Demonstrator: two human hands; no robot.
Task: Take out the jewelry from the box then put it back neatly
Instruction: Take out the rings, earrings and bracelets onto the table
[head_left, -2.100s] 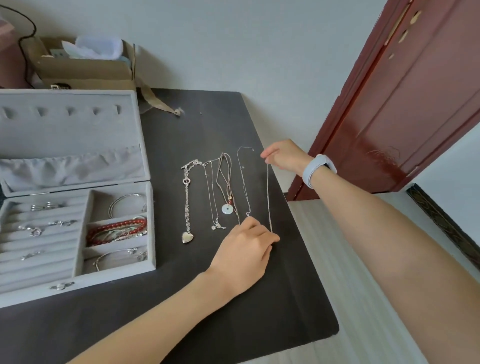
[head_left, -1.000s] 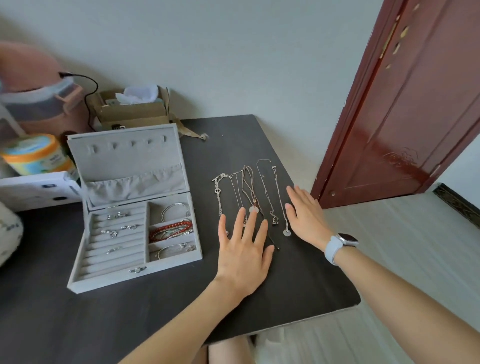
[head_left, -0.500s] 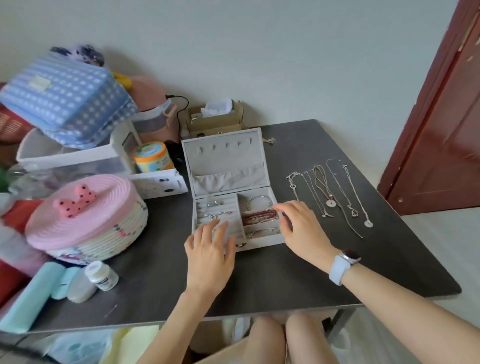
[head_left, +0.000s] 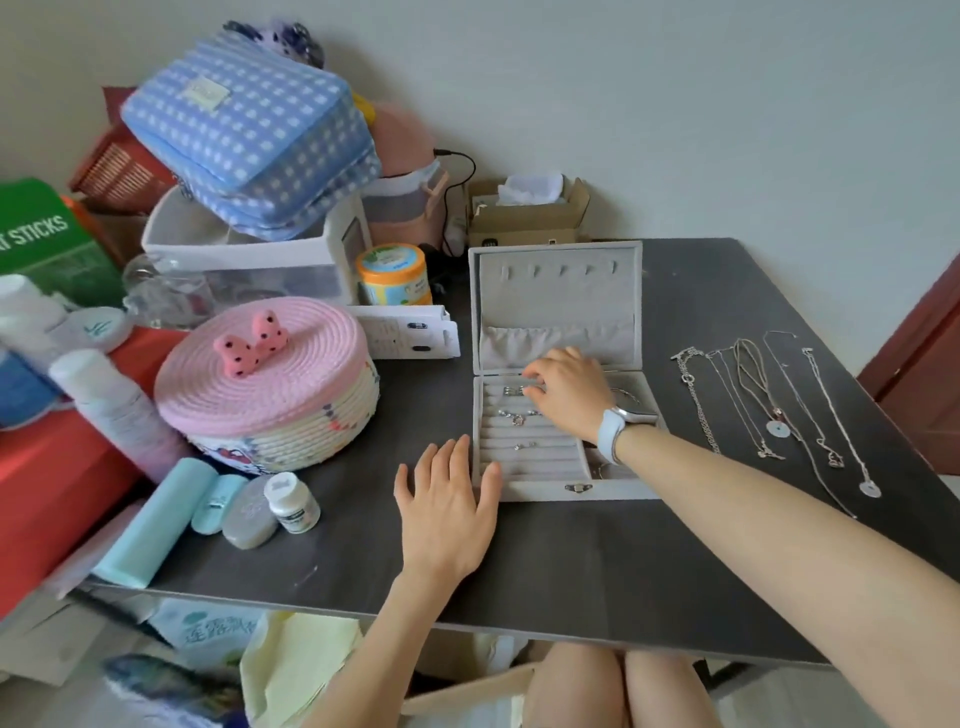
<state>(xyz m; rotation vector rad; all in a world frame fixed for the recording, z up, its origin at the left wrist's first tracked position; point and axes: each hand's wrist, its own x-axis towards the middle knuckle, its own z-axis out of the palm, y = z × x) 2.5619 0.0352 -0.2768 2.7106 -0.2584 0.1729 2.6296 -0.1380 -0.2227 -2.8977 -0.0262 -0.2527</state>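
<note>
A grey jewelry box (head_left: 556, 488) stands open on the dark table (head_left: 597, 566), its lid (head_left: 558, 291) tilted back upright toward the wall. The left part of the box is a ring tray with padded rows, and a few small silver rings (head_left: 514, 415) sit in those rows. The right hand (head_left: 563, 387), with a pale watch (head_left: 615, 423) on the wrist, reaches over the box from the right; its fingers are curled down over the upper rows of the tray, at the rings there, but I cannot tell whether they pinch one. The forearm hides most of the right-hand compartments. The left hand (head_left: 449, 506) lies flat on the table just beside the box's left front corner, fingers spread and straight, the thumb touching the box wall. The two hands are apart.

Five necklaces (head_left: 774, 410) lie stretched out side by side on the table to the right of the box, well apart from it. To the left of the box stand a pink woven basket (head_left: 270, 395), a small white bottle (head_left: 291, 501) and a heap of other household things.
</note>
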